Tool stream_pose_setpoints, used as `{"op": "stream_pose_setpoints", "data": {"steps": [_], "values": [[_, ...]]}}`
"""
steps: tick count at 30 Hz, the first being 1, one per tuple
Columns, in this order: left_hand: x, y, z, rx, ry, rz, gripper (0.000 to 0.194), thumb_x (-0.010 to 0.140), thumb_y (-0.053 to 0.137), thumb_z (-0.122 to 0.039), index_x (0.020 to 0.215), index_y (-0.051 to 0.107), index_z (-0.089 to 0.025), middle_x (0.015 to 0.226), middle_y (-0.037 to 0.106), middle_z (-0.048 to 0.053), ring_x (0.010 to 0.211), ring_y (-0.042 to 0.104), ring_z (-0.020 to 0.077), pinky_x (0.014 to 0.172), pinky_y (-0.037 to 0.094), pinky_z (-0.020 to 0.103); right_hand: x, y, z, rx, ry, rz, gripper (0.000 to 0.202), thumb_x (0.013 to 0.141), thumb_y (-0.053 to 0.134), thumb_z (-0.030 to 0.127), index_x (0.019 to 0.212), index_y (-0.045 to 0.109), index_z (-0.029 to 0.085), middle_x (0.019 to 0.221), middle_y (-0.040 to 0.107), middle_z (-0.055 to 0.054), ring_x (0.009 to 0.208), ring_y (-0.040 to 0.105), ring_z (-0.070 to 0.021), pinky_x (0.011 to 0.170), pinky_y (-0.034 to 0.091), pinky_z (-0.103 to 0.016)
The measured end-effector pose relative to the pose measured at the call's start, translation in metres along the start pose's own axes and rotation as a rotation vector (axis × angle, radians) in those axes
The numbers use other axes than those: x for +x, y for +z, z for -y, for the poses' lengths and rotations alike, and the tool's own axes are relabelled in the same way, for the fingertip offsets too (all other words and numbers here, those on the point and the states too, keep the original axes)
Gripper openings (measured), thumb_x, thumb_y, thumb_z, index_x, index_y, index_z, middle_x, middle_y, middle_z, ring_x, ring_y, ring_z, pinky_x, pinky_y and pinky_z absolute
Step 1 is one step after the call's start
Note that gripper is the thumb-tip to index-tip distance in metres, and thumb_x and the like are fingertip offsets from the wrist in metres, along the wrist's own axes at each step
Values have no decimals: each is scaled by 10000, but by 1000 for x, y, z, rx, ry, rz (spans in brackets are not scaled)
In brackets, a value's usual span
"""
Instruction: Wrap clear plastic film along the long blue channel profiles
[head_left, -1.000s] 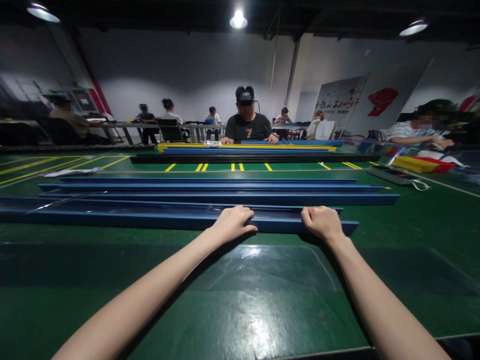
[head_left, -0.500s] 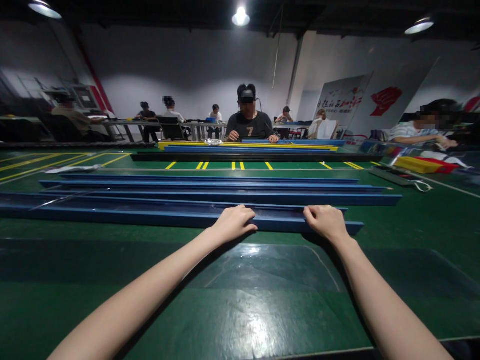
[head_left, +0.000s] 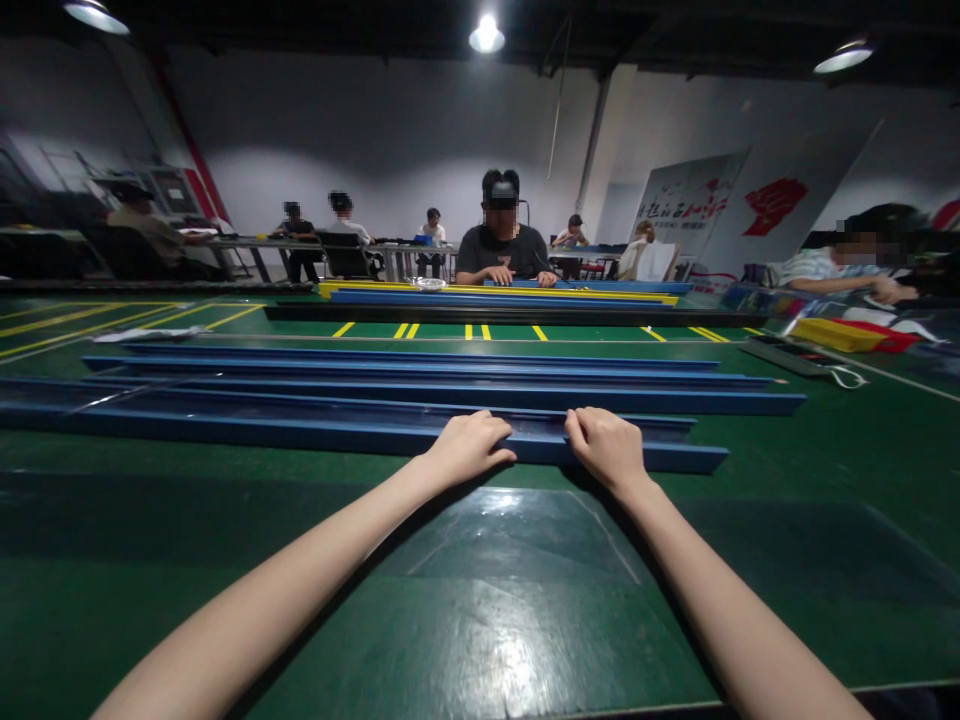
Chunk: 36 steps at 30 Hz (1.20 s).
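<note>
A long blue channel strip [head_left: 247,424] lies across the table nearest me, its trough facing up. My left hand [head_left: 472,445] is closed over its near wall, fingers bent into the trough and thumb on the outer side. To the right of it, my right hand [head_left: 609,445] is also closed on the same channel, knuckles up and fingertips hidden. The channel's right end extends beyond my right hand. A clear film strip [head_left: 142,393] shows in and across the trough at the left. Just behind lie more blue channels [head_left: 525,397], roughly parallel.
Yellow strips [head_left: 450,290] and a black strip [head_left: 465,314] lie farther back, before a seated person [head_left: 504,245]. Clear sheeting [head_left: 772,545] covers part of the green table [head_left: 420,640] near me. Yellow and red trays [head_left: 836,335] stand at the right.
My right hand has moved left along the blue channel, closer to my left hand. My left hand has stayed in place. The person opposite has shifted a hand slightly.
</note>
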<state>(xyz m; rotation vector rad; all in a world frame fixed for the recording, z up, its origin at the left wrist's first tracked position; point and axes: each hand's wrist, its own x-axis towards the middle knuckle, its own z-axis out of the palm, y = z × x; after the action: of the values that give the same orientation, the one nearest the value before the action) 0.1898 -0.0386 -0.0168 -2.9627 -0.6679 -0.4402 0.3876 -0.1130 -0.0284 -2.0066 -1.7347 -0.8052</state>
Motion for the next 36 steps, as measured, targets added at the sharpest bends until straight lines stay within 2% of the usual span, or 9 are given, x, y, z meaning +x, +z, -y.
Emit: {"op": "stream_pose_setpoints", "data": {"steps": [7,17,22,36], "values": [[0,1,0,4,-4,-6,247,792,502,-390,943,559,-204,926,625,-1,882,529,167,690,417,250,1,0,2,29,21,90,405,843,313,284,583,600,164,645,654,-44,553,552,-114,486,197,-241],[0,1,0,11,-5,-10,246,793,497,-397,937,562,-209,912,627,-5,859,528,164,677,409,245,3,-2,5,-66,78,176,479,843,272,296,612,670,162,660,677,-78,588,608,-170,475,229,-246],[0,0,-1,19,-14,6,253,799,485,-403,944,562,-211,890,628,4,848,534,164,661,404,243,4,-3,5,-80,58,229,490,844,257,307,637,681,177,673,679,-77,596,612,-177,478,261,-242],[1,-4,-1,81,-13,41,273,815,439,-442,887,557,-206,784,597,16,762,537,153,598,371,227,4,-3,4,-60,44,235,480,845,253,307,647,673,187,695,681,-68,613,613,-172,483,263,-240]]}}
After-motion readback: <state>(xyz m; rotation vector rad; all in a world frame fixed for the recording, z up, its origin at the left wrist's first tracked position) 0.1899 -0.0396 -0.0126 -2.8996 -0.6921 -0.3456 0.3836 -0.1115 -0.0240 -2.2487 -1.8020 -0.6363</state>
